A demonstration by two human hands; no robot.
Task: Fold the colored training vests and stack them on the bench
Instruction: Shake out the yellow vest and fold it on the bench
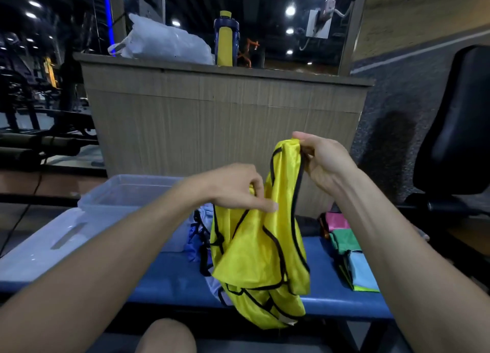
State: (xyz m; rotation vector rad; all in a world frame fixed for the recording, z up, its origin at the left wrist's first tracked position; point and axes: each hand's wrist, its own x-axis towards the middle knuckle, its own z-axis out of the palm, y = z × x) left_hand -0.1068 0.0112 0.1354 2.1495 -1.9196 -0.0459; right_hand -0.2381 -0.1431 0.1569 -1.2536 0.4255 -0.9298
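Hands pinching yellow vest (261,236), left (238,191) low, right (322,161) high

Blue bench (169,281): tub (127,196), folded vests (347,249).

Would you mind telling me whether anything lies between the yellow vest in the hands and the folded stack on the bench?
Nothing visible does. The yellow black-trimmed mesh vest hangs from the left hand and right hand; bare blue bench top separates it from the stack of folded coloured vests to the right. The crumpled bluish-white vests lie on the opposite side.
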